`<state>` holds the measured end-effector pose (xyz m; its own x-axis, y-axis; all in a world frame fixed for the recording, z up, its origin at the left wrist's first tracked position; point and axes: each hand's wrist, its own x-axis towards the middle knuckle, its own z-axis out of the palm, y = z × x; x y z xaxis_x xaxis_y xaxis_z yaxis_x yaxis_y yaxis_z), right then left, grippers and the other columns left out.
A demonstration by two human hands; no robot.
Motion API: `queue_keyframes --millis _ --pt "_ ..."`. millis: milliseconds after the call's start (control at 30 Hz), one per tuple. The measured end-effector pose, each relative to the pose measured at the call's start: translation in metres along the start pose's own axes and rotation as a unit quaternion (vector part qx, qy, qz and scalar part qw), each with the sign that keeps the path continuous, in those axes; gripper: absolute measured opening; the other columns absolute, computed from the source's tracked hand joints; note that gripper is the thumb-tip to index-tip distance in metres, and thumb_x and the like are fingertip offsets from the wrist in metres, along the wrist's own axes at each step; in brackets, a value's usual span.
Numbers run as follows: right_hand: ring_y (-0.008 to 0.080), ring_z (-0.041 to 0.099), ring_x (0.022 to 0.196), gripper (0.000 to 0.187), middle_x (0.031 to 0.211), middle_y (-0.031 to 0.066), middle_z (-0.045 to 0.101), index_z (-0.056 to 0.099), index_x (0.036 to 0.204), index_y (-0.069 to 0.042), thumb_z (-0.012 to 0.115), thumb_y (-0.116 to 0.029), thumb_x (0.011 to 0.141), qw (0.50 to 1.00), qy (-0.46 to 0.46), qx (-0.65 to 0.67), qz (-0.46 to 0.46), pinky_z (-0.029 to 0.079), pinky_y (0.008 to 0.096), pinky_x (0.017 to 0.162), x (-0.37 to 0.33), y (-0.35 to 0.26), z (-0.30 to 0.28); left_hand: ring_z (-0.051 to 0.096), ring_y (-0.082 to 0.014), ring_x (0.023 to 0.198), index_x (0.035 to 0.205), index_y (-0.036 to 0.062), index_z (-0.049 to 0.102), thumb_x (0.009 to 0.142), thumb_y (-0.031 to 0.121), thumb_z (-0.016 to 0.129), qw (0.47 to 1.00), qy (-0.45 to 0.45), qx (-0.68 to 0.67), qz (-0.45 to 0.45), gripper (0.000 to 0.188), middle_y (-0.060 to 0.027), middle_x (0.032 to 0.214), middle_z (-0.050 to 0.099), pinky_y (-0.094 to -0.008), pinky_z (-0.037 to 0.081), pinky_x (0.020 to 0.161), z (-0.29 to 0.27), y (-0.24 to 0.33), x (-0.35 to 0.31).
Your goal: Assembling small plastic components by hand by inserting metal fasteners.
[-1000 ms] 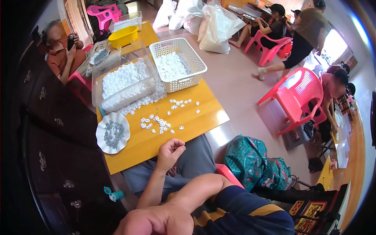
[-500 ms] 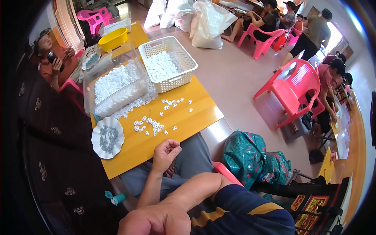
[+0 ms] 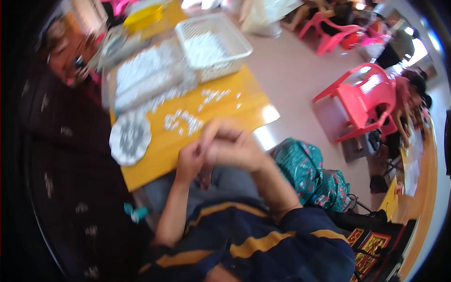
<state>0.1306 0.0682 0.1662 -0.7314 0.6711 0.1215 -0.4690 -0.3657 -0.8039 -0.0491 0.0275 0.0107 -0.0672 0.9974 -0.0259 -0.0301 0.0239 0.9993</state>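
My left hand (image 3: 189, 162) is closed, its fingertips drawn together over my lap by the table's near edge. Whatever those fingers hold, if anything, is hidden. Against it comes my right hand (image 3: 236, 146), fingers bent and smeared by motion. Just beyond both hands, small white pieces (image 3: 190, 123) lie loose on the yellow table (image 3: 157, 160). At the table's left edge a white scalloped plate (image 3: 115, 149) carries a heap of small greyish bits (image 3: 133, 136).
A clear plastic bin (image 3: 109, 91) and a white perforated basket (image 3: 221, 70), both with white pieces, stand farther back. A yellow tub (image 3: 143, 19) is behind them. Right of me are a green patterned bag (image 3: 298, 162) and a pink chair (image 3: 359, 101). Other people sit left and right.
My right arm, earlier folded across my left arm at the lower edge, has swung out so its hand meets my left hand. The view has shifted and blurred.
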Motion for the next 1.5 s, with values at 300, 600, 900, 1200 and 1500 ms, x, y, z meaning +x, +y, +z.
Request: queue_keyframes --millis 300,600,900,1200,1500 --pt "0.0202 0.067 0.069 0.01 0.078 0.0115 0.068 0.068 0.089 -0.001 0.07 -0.01 0.087 0.759 0.306 -0.571 -0.07 0.053 0.0306 0.066 0.01 0.062 -0.125 0.059 -0.0021 0.076 0.097 0.0003 0.067 0.091 0.001 0.068 0.996 0.04 -0.074 -0.005 0.006 0.0035 0.085 0.065 -0.0181 0.048 0.068 -0.011 0.02 0.002" --pt "0.0289 0.066 0.072 0.016 0.08 0.0102 0.065 0.073 0.093 -0.008 0.076 -0.018 0.081 0.688 0.213 -0.69 -0.07 0.053 0.0398 0.065 0.034 0.092 -0.118 0.055 0.0002 0.07 0.098 0.0016 0.067 0.091 0.0 0.066 0.995 0.074 -0.071 -0.003 0.007 0.005 0.083 0.063 -0.0163 0.044 0.062 -0.019 0.009 -0.002" --pt "0.0296 0.066 0.073 0.014 0.082 0.0124 0.066 0.067 0.088 -0.004 0.073 -0.016 0.083 0.693 0.179 -0.692 -0.094 0.053 0.0401 0.066 0.035 0.096 -0.127 0.053 0.0006 0.069 0.098 0.0013 0.066 0.091 -0.001 0.063 0.989 0.105 -0.099 0.018 0.007 0.0048 0.082 0.062 -0.0164 0.043 0.061 -0.02 0.012 0.003" --pt "0.0038 0.057 0.074 0.011 0.085 -0.0014 0.066 0.06 0.107 -0.006 0.064 -0.012 0.099 0.975 0.164 -0.148 0.019 0.044 0.0178 0.062 0.013 0.113 -0.102 0.062 -0.003 0.077 0.1 0.0006 0.067 0.091 0.0 0.066 0.996 0.073 -0.039 0.039 0.009 0.0012 0.088 0.068 -0.0195 0.051 0.069 -0.001 0.01 0.003" --pt "0.0068 0.063 0.074 0.012 0.085 0.002 0.071 0.067 0.102 -0.001 0.068 -0.011 0.096 0.948 0.2 -0.246 -0.006 0.052 0.0226 0.064 0.012 0.126 -0.094 0.066 -0.0064 0.073 0.097 -0.0022 0.067 0.087 -0.005 0.064 0.992 0.104 0.046 0.05 0.011 -0.0032 0.083 0.07 -0.0226 0.054 0.066 0.009 0.013 0.006"
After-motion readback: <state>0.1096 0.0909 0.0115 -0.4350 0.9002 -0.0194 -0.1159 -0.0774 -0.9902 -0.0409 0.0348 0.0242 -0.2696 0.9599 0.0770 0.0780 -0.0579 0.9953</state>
